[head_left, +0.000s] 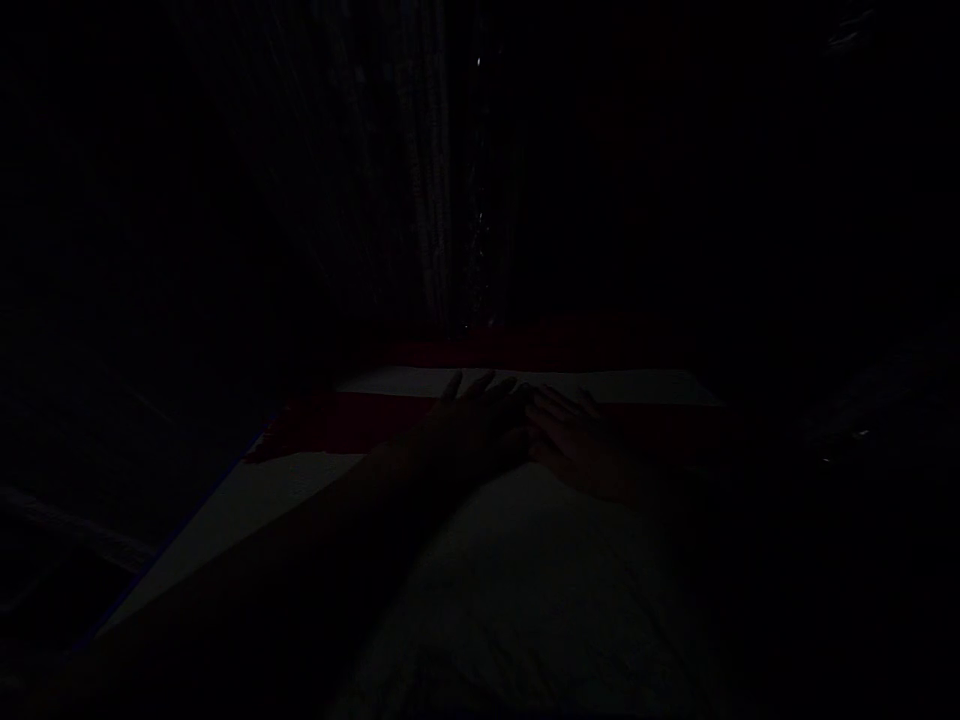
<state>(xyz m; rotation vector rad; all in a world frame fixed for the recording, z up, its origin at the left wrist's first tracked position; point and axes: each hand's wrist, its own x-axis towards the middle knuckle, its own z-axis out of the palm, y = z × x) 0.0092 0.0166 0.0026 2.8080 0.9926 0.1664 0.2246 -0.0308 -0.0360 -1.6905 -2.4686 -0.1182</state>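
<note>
Red and white bands cross a striped surface [525, 570], dimly visible in the very dark head view; its material cannot be told. Its nearer red stripe [330, 422] runs beneath the person's two hands. The left hand [480, 425] lies across that red stripe, fingers extended and spread, grasping nothing visible, the tips reaching over the white stripe [645, 386] just beyond it. Beside it on the same red stripe is the right hand [574, 435], palm down, fingers released and fairly straight, angled toward the left hand; whether the two touch cannot be told. The left forearm [315, 530] crosses the pale area nearer the person than the red stripe. A thin blue edge [161, 555] slants toward the person from the red stripe's left end. Well beyond the red stripe, small glints [478, 62] show beside a faint ridged strip [431, 180], too dark to identify.
</note>
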